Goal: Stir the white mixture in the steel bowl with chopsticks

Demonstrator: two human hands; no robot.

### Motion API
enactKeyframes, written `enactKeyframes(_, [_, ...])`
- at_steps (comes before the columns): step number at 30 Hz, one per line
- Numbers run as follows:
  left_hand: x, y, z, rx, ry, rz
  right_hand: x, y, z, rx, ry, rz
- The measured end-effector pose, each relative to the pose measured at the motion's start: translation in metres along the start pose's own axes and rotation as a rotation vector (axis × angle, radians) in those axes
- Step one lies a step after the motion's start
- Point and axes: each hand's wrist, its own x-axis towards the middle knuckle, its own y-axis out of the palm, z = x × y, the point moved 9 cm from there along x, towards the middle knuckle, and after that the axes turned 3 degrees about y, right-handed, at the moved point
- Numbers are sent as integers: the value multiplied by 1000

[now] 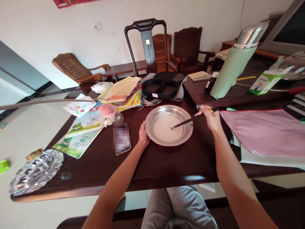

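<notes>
Wooden chairs line the pale wall behind the dark desk. Books, a phone and a pink-topped bottle lie left of the metal bowl, a black case beyond it, a green thermos farther right. The left hand holds the bowl's left side; the right hand grips black chopsticks dipping into pale liquid. Dark wood runs between bowl and front edge

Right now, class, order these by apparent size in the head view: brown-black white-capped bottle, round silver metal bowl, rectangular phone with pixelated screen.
1. Silver metal bowl
2. Phone
3. Bottle, farther from the camera
</notes>
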Motion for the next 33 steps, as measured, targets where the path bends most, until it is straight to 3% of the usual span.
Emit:
enactKeyframes(3, [1,0,0,-2,-5,5,-5,23,3,-16,13,158])
enactKeyframes(5, [1,1,0,-6,-3,5,-7,30,4,-37,4,195])
enactKeyframes(11, [0,-1,1,-2,-11,-15,1,-3,1,-24,-15,-46])
enactKeyframes(18, [4,-2,3,6,0,1,-6,29,5,-39,-13,178])
enactKeyframes(25, [3,-1,2,3,9,-2,-1,-7,3,12,-32,-59])
enactKeyframes(30, [2,-1,3,4,-8,-8,-7,23,4,-12,-14,151])
enactKeyframes(33, [2,-1,2,-5,-3,-3,-6,22,6,-60,-37,122])
